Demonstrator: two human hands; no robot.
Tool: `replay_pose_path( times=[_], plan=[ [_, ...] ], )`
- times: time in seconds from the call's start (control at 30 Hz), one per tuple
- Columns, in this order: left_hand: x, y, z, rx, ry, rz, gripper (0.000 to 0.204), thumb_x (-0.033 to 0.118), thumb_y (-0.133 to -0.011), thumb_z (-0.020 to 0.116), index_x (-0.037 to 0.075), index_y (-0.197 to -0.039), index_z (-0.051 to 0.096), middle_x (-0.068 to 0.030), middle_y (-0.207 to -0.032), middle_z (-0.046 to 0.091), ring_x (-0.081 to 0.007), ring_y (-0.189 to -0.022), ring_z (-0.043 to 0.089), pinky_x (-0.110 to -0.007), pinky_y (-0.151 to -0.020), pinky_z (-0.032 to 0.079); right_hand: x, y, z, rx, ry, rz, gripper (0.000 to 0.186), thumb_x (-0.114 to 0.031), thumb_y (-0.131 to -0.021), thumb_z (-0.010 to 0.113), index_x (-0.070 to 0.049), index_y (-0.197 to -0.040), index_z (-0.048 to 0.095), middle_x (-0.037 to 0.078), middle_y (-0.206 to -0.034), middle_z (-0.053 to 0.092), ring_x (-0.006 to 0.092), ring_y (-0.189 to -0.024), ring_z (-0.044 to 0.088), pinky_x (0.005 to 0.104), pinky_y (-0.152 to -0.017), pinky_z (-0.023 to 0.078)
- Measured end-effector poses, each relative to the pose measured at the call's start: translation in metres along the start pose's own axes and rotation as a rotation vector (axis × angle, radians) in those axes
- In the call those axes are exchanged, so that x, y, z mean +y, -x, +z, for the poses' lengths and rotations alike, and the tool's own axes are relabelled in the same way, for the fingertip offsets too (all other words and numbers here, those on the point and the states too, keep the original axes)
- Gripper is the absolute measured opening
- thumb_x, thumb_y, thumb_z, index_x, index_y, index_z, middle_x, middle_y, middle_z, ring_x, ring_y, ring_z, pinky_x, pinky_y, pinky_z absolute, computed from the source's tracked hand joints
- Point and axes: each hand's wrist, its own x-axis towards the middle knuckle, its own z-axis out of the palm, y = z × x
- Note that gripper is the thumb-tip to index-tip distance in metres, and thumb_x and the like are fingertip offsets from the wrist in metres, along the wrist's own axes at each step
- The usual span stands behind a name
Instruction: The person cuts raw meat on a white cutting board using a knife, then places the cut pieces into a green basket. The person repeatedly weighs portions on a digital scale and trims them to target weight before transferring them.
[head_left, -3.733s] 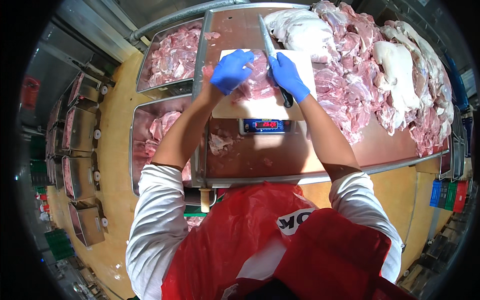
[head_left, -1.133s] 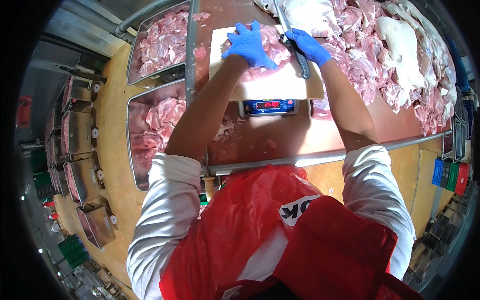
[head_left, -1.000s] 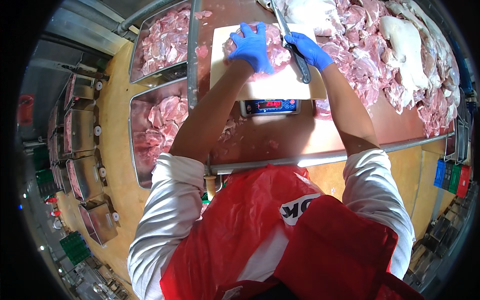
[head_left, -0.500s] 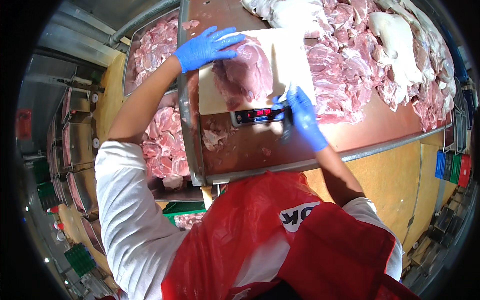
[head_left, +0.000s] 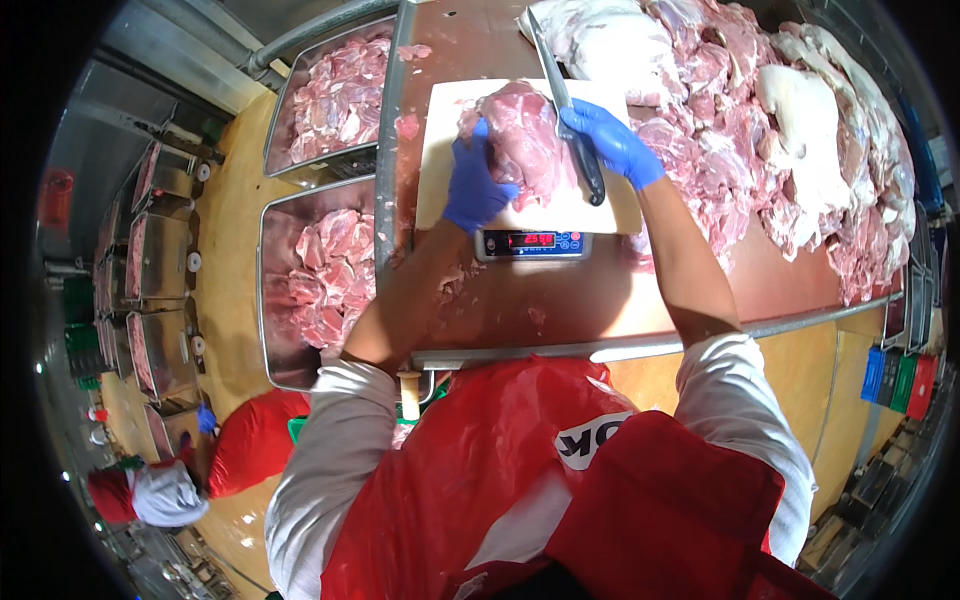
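A large boneless piece of raw pink meat (head_left: 522, 135) lies on a white cutting board (head_left: 440, 130), which sits on a digital scale (head_left: 535, 244) with a lit red display. My left hand (head_left: 478, 182), in a blue glove, grips the meat's near left side, thumb and fingers spread around it. In my blue-gloved right hand (head_left: 612, 142) is a knife (head_left: 547, 62), its blade pointing away from me and its black handle toward me. That hand is at the right edge of the meat, over the board.
Skin-on meat cuts (head_left: 715, 150) are heaped on the right of the red-brown table (head_left: 590, 310). Two metal bins of meat, a far one (head_left: 335, 100) and a near one (head_left: 270, 290), stand left of its edge. Another person (head_left: 170, 490) is at lower left.
My left hand has shifted from the far left corner of the meat to its near left side. The right hand rose from beside the display with the knife. Another person has come into view.
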Motion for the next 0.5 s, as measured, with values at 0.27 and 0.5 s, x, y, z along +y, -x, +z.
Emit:
replay_pose_path(
  times=[0.27, 0.5],
  plan=[
    [-0.030, -0.104, -0.087, -0.266, -0.597, 0.399, 0.068, 0.018, -0.085, 0.070, 0.006, -0.148, 0.044, -0.0203, -0.147, 0.048, -0.0345, -0.135, 0.046, -0.040, -0.116, 0.035, 0.020, 0.097, 0.085, 0.157, 0.124, 0.013, 0.040, -0.026, -0.103, 0.058, -0.001, -0.134, 0.056, 0.003, -0.105, 0.064, 0.0104, -0.095, 0.058, 0.0284, -0.088, 0.050],
    [0.070, -0.030, -0.058, 0.065, -0.518, 0.332, 0.049, 0.023, -0.081, 0.072, 0.005, -0.125, 0.062, -0.0187, -0.117, 0.062, -0.0333, -0.110, 0.059, -0.042, -0.090, 0.051, 0.026, 0.112, 0.034, 0.491, 0.030, 0.133, 0.017, -0.025, -0.107, 0.050, -0.008, -0.105, 0.054, 0.003, -0.072, 0.058, 0.0106, -0.054, 0.056, 0.0250, -0.048, 0.048]
  ],
)
